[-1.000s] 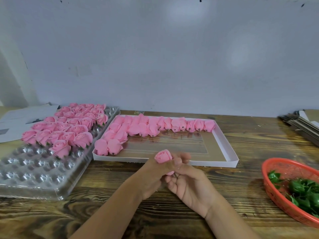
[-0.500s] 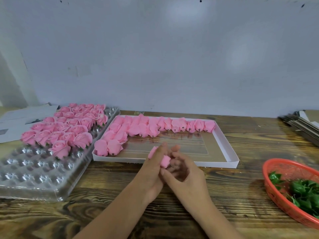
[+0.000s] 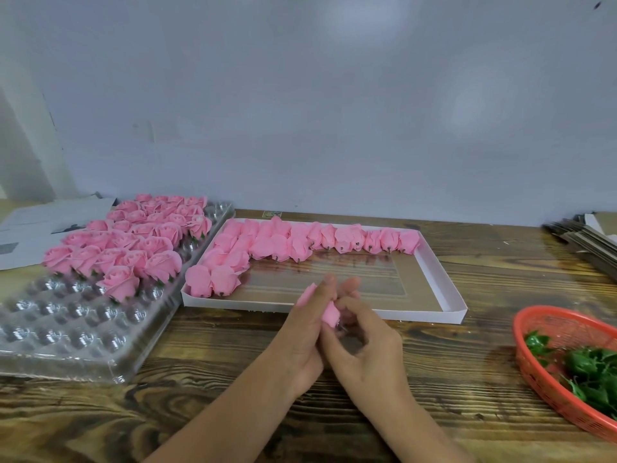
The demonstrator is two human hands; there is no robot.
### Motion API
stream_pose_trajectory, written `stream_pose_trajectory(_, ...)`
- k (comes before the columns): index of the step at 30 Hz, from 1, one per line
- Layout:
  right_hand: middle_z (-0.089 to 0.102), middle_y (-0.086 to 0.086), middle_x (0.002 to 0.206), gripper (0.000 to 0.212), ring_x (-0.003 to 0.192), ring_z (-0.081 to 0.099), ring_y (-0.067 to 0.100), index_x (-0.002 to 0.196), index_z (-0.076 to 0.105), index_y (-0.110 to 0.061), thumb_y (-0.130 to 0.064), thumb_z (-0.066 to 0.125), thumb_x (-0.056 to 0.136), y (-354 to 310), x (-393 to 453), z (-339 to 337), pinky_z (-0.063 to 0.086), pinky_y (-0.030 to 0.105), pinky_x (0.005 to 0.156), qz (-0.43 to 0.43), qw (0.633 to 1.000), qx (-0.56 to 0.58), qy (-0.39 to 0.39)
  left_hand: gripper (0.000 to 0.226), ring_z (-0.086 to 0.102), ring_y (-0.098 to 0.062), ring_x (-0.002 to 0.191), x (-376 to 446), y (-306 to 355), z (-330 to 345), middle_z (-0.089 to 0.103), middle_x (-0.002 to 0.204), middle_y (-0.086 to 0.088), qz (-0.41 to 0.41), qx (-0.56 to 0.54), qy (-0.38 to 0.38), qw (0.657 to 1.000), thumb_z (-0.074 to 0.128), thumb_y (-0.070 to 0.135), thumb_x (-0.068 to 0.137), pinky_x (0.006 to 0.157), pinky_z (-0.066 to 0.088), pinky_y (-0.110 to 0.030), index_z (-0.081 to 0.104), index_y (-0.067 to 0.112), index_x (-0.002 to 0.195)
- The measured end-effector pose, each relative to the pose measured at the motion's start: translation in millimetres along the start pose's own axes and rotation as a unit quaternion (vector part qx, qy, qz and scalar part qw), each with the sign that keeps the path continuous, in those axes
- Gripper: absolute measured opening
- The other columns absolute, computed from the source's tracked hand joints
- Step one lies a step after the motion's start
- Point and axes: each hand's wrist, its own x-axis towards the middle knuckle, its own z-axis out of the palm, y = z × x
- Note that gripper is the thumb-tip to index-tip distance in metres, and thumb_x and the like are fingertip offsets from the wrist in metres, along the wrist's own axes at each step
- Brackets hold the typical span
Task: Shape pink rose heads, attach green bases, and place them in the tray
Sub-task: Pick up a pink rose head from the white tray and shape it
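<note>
1. Low in the centre of the frame, the left hand (image 3: 300, 332) and the right hand (image 3: 364, 342) are pressed together around one soft pink rose head (image 3: 329, 314). The left fingers lie along it and the right fingers curl at its lower end.
2. My judgement is that the shaping step is in hand: the petals are being worked between the fingers, and I cannot see a green base on this flower.
3. The white shallow cardboard tray (image 3: 444, 282) sits just beyond the hands in mid-frame, holding pink rose buds (image 3: 300, 242) along its far edge and left side, the rest of it unfilled.
4. At the left of the frame, a clear plastic dimpled tray (image 3: 66, 332) carries opened pink roses (image 3: 133, 242) in its far half.
5. The red mesh plastic basket (image 3: 534, 355) of green leafy bases (image 3: 587, 369) lies at the lower right edge, well apart from the hands.
6. The next move probably calls for the right hand to let go and reach right for a base while the left keeps the flower's shape.
</note>
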Motion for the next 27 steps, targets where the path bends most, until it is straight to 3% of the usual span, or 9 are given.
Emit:
stream_pose_trajectory(5,0.074,0.007,0.080,0.012,0.072,0.067,0.021,0.093,0.074,-0.020,-0.010,0.075,0.087,-11.0,8.8,-6.0,0.058,0.039,0.070,0.107,0.975,0.185,-0.051,0.071,0.072,-0.017,0.088,-1.3,6.4,-1.1,0.076,0.105,-0.004,0.041,0.083,-0.038,0.995,0.086,0.069,0.058,0.081,0.059,-0.033,0.080,0.020,0.108)
stream_pose_trajectory(9,0.070,0.013,0.076,0.019,0.067,0.064,0.019,0.091,0.077,-0.008,-0.025,0.074,0.083,-13.6,12.2,-15.6,0.056,0.025,0.066,0.193,0.909,0.338,-0.147,0.072,0.069,-0.010,0.085,-6.7,12.3,-2.4,0.074,0.112,0.001,0.033,0.141,-0.061,0.988,0.079,0.075,0.063,0.063,0.053,-0.023,0.077,0.024,0.113)
stream_pose_trajectory(13,0.070,0.015,0.083,0.027,0.069,0.065,0.014,0.093,0.076,-0.002,-0.026,0.079,0.082,-10.7,14.2,-19.3,0.056,0.020,0.065,0.272,0.820,0.460,-0.205,0.067,0.070,-0.014,0.104,-6.8,14.2,-8.2,0.074,0.115,0.002,0.026,0.153,-0.082,0.984,0.078,0.071,0.069,0.082,0.057,-0.029,0.077,0.021,0.114)
stream_pose_trajectory(15,0.070,0.014,0.083,0.028,0.069,0.065,0.013,0.092,0.077,-0.003,-0.028,0.080,0.081,-9.8,14.3,-18.2,0.057,0.020,0.065,0.288,0.805,0.478,-0.202,0.066,0.071,-0.015,0.105,-6.9,13.4,-8.4,0.074,0.115,0.000,0.028,0.151,-0.076,0.985,0.077,0.069,0.071,0.083,0.057,-0.027,0.077,0.019,0.113)
stream_pose_trajectory(17,0.071,0.014,0.083,0.024,0.071,0.066,0.015,0.093,0.078,-0.008,-0.029,0.081,0.083,-10.6,14.3,-14.4,0.057,0.021,0.068,0.276,0.837,0.438,-0.176,0.062,0.072,-0.015,0.099,-6.5,12.7,-5.0,0.074,0.113,-0.002,0.032,0.139,-0.042,0.989,0.074,0.069,0.074,0.077,0.058,-0.027,0.079,0.018,0.110)
stream_pose_trajectory(18,0.073,0.012,0.084,0.020,0.072,0.067,0.016,0.094,0.078,-0.013,-0.028,0.081,0.082,-10.6,13.5,-12.2,0.057,0.023,0.069,0.257,0.877,0.377,-0.151,0.058,0.073,-0.016,0.094,-6.0,12.1,-3.2,0.075,0.110,-0.004,0.033,0.125,-0.025,0.991,0.072,0.066,0.077,0.073,0.058,-0.028,0.079,0.017,0.107)
stream_pose_trajectory(21,0.075,-0.010,0.094,0.035,0.081,0.071,0.006,0.107,0.067,-0.036,-0.023,0.084,0.079,-9.1,6.2,-5.8,0.056,0.019,0.073,0.131,0.984,0.103,-0.058,0.049,0.073,-0.018,0.082,-3.6,10.5,-1.6,0.075,0.098,-0.008,0.024,0.060,0.004,0.998,0.065,0.054,0.083,0.070,0.060,-0.031,0.080,0.012,0.105)
stream_pose_trajectory(24,0.069,-0.027,0.102,0.049,0.091,0.068,-0.005,0.105,0.056,-0.057,-0.023,0.081,0.081,-9.6,-1.1,-1.1,0.050,0.006,0.075,0.006,0.999,-0.006,-0.054,0.050,0.072,-0.016,0.095,-2.6,6.6,-2.5,0.077,0.103,-0.004,0.019,0.053,0.022,0.998,0.065,0.054,0.082,0.076,0.059,-0.029,0.081,0.014,0.106)
stream_pose_trajectory(27,0.067,-0.029,0.098,0.050,0.094,0.065,-0.009,0.108,0.056,-0.055,-0.019,0.080,0.083,-7.2,-1.1,-0.3,0.046,0.001,0.074,-0.030,0.998,-0.052,-0.017,0.052,0.069,-0.014,0.107,-2.5,3.5,-0.5,0.077,0.106,-0.002,0.030,0.054,0.024,0.998,0.068,0.056,0.077,0.084,0.057,-0.029,0.081,0.015,0.106)
